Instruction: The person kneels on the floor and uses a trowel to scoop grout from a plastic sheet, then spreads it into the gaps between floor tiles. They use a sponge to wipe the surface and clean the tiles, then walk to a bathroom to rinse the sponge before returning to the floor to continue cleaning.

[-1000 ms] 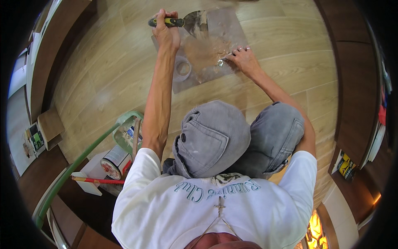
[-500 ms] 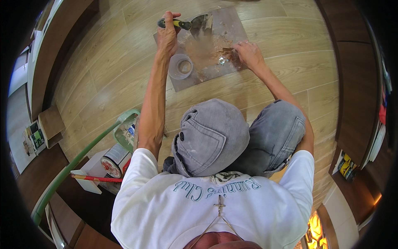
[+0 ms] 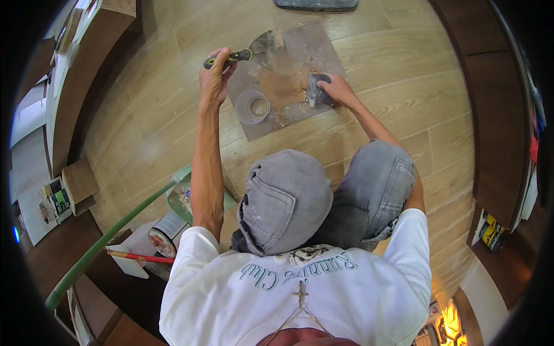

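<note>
My left hand grips the black and yellow handle of a wide putty knife, whose smeared blade is over the upper part of a grey board on the floor. In my right hand is a dark grey flat scraper, held at the board's right side beside tan, crumbly filler. A clear plastic cup with some pale material inside sits on the board's lower left.
A dark pad lies beyond the board. Green dustpan with long handle, metal can, red stick and wooden offcuts are at my left. Dark cabinets line the right, wooden furniture the left.
My left hand and putty knife have come toward me and slightly left. The scraper in my right hand now shows its broad dark face. The view has shifted, showing more floor beyond the board.
</note>
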The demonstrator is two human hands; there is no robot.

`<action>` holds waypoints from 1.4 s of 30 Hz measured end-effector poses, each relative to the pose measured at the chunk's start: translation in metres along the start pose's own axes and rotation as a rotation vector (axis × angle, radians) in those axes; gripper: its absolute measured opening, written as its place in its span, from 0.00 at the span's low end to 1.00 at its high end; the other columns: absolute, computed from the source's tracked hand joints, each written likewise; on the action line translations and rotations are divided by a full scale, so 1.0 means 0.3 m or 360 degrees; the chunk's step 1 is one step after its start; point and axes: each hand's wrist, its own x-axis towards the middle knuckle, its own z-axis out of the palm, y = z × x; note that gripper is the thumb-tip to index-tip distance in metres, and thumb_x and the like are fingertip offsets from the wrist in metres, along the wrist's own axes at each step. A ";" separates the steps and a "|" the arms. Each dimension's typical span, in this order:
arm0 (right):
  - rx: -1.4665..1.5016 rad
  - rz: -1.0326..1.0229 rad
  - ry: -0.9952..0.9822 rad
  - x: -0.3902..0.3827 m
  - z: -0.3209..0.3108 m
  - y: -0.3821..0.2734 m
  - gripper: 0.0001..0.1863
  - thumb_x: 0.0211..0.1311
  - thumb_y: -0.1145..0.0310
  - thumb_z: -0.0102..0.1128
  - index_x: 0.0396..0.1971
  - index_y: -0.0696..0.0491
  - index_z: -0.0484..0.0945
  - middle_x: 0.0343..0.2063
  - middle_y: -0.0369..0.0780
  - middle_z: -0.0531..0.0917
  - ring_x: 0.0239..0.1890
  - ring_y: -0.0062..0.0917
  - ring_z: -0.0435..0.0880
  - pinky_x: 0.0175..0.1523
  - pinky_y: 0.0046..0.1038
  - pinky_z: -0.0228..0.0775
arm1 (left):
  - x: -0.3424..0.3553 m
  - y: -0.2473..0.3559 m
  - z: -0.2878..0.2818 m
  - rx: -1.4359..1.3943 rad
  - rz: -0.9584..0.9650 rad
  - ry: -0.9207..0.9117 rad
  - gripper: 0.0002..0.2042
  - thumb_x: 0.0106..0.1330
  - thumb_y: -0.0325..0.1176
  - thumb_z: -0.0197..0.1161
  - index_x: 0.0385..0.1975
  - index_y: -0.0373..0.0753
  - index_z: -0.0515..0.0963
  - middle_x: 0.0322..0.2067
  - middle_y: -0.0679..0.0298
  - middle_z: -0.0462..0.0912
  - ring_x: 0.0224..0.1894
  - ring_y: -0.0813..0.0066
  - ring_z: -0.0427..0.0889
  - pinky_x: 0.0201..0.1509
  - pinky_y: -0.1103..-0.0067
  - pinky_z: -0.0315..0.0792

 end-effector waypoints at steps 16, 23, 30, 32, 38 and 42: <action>-0.1758 -0.0951 0.0017 -0.118 0.040 -0.082 0.15 0.62 0.65 0.60 0.49 0.38 0.84 0.46 0.39 0.81 0.52 0.34 0.80 0.55 0.43 0.69 | -0.081 -0.096 -0.073 -0.0521 -0.0049 0.0027 0.15 0.71 0.40 0.64 0.46 0.35 0.77 0.46 0.56 0.81 0.49 0.63 0.82 0.58 0.59 0.79; -0.1549 -0.1043 0.0295 -0.036 0.111 -0.046 0.10 0.65 0.61 0.56 0.38 0.36 0.87 0.38 0.37 0.82 0.47 0.32 0.81 0.50 0.42 0.69 | -0.081 -0.075 -0.105 -0.0465 0.0054 -0.0047 0.10 0.71 0.38 0.65 0.42 0.40 0.77 0.47 0.57 0.82 0.53 0.63 0.82 0.57 0.59 0.82; -0.1600 -0.0956 0.0344 0.022 0.134 0.023 0.10 0.67 0.59 0.56 0.40 0.40 0.87 0.39 0.38 0.84 0.47 0.33 0.82 0.49 0.47 0.70 | -0.129 0.018 -0.011 -0.0536 0.0097 -0.0120 0.10 0.67 0.29 0.67 0.44 0.39 0.76 0.47 0.57 0.83 0.53 0.64 0.83 0.61 0.61 0.81; -0.1573 -0.0878 0.0323 0.011 0.112 0.011 0.11 0.67 0.60 0.55 0.40 0.41 0.86 0.39 0.39 0.85 0.46 0.35 0.83 0.49 0.47 0.71 | -0.159 0.019 0.008 -0.0476 0.0110 -0.0113 0.12 0.65 0.25 0.67 0.46 0.38 0.75 0.47 0.55 0.83 0.52 0.64 0.84 0.61 0.63 0.81; -0.0600 -0.0219 0.0214 -0.016 0.011 -0.015 0.17 0.67 0.57 0.53 0.49 0.49 0.83 0.43 0.49 0.86 0.48 0.46 0.84 0.51 0.47 0.75 | -0.165 -0.021 -0.073 -0.0506 0.0186 -0.0064 0.21 0.63 0.21 0.66 0.56 0.35 0.73 0.50 0.56 0.82 0.55 0.62 0.82 0.63 0.64 0.78; 0.0136 -0.0008 0.0180 -0.028 -0.025 0.180 0.20 0.62 0.59 0.62 0.45 0.61 0.84 0.38 0.52 0.88 0.41 0.40 0.88 0.48 0.36 0.76 | -0.150 -0.101 -0.083 -0.0538 0.0147 -0.0148 0.16 0.65 0.21 0.65 0.52 0.34 0.72 0.53 0.49 0.80 0.57 0.56 0.81 0.65 0.60 0.77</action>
